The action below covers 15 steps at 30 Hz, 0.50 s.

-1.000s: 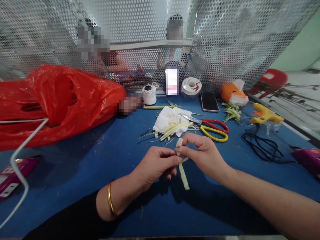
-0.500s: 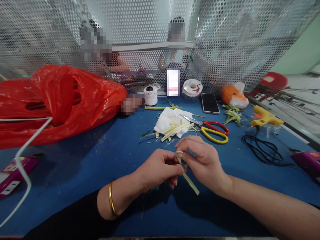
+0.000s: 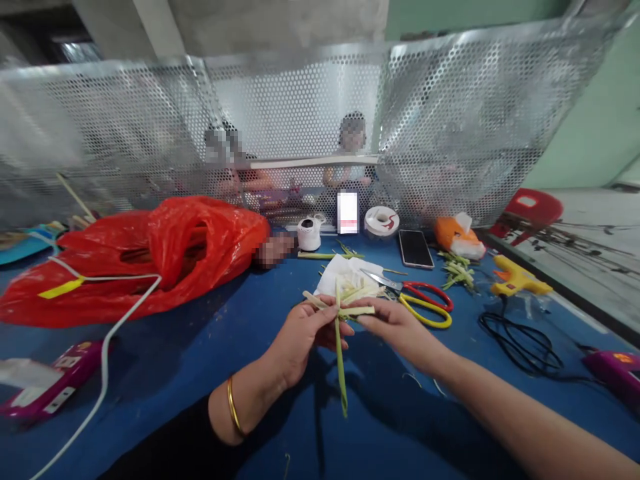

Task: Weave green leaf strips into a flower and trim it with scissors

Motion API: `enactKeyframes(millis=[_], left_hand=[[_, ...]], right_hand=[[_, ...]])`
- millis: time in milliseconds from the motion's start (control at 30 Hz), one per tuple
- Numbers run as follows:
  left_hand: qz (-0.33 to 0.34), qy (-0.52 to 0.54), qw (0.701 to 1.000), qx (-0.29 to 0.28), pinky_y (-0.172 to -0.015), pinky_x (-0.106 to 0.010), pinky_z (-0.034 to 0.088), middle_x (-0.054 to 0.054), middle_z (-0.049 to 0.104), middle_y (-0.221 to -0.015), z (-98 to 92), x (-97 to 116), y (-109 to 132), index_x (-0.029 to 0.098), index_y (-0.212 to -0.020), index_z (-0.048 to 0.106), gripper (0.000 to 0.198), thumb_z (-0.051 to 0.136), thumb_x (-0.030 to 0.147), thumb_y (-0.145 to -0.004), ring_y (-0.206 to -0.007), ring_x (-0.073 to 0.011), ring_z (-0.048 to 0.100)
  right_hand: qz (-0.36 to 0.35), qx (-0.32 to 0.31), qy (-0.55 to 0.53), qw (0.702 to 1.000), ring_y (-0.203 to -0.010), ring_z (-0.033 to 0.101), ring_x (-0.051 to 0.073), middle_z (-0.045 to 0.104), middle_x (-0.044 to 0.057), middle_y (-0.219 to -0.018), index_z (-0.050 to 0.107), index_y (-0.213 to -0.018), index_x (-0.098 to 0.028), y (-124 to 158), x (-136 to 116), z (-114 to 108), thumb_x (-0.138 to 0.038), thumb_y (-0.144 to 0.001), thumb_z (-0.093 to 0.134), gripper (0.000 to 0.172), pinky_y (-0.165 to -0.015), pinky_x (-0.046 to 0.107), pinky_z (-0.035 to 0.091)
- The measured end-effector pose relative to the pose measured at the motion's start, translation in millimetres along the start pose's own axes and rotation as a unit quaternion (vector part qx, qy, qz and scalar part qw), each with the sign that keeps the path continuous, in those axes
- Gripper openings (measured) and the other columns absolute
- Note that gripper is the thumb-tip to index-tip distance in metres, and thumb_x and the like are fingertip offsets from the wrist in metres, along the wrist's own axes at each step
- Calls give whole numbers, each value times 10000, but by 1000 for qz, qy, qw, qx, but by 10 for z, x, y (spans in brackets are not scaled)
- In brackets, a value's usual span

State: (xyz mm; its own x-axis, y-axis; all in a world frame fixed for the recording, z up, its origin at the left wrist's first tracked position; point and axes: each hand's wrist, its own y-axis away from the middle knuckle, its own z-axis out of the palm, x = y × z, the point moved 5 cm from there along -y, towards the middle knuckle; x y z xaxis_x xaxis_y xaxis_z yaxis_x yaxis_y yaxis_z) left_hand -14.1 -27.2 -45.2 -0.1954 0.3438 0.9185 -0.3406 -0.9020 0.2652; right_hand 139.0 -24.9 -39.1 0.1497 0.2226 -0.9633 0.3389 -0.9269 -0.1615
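Both my hands hold crossed pale green leaf strips [image 3: 341,347] just above the blue table [image 3: 210,373]. My left hand [image 3: 305,333], with a gold bangle on its wrist, pinches the strips from the left. My right hand [image 3: 395,327] pinches the horizontal strip's right end. One long strip hangs straight down from the crossing toward the table. Behind the hands lies a white cloth [image 3: 345,277] with more cut leaf strips on it, and red and yellow scissors [image 3: 425,303] beside it.
A red plastic bag [image 3: 150,260] fills the left. A white cable [image 3: 100,360] and a purple box [image 3: 55,387] lie at front left. A phone [image 3: 415,248], ribbon spool [image 3: 381,220], thread roll [image 3: 309,235], yellow glue gun [image 3: 517,280] with black cord [image 3: 525,343]. People sit behind a perforated metal screen [image 3: 450,133].
The camera tilted upward, showing more of the screen. My hands turned the strips, which now form a cross with one long piece hanging down.
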Motion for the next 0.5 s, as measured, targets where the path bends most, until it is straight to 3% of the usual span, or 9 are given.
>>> enactKeyframes(millis=[100, 233, 367, 500], left_hand=[[-14, 0, 999, -35, -486, -203, 447, -47, 700, -657, 64, -3, 21, 134, -1004, 619, 344, 677, 377, -766, -485, -126, 625], [-32, 16, 997, -66, -502, -193, 454, -56, 711, -704, 142, -46, 67, 135, -1006, 648, 349, 703, 371, -754, -495, -106, 617], [-49, 57, 997, 7, -491, -179, 445, -18, 663, -586, 112, -109, 88, 127, -877, 650, 234, 747, 254, -706, -468, -92, 588], [-40, 68, 996, 29, -494, -172, 440, -17, 645, -564, 106, -119, 108, 114, -829, 660, 154, 726, 201, -720, -477, -90, 591]], right_hand=[[-47, -43, -3, 998, -845, 617, 182, 697, 23, -833, 682, -802, -185, 39, -16, 160, -308, -864, 572, 176, -841, 326, 462], [-75, -3, 72, 995, -752, 595, 180, 680, 34, -771, 675, -799, -185, 69, 78, 160, -320, -912, 505, 246, -724, 311, 469], [-178, 32, 274, 945, -675, 553, 179, 660, 46, -696, 671, -794, -198, 94, 42, 131, -209, -928, 428, 278, -713, 334, 422], [-232, 39, 322, 917, -651, 558, 171, 654, 39, -684, 665, -848, -183, 98, -8, 142, -104, -875, 410, 268, -733, 338, 411]])
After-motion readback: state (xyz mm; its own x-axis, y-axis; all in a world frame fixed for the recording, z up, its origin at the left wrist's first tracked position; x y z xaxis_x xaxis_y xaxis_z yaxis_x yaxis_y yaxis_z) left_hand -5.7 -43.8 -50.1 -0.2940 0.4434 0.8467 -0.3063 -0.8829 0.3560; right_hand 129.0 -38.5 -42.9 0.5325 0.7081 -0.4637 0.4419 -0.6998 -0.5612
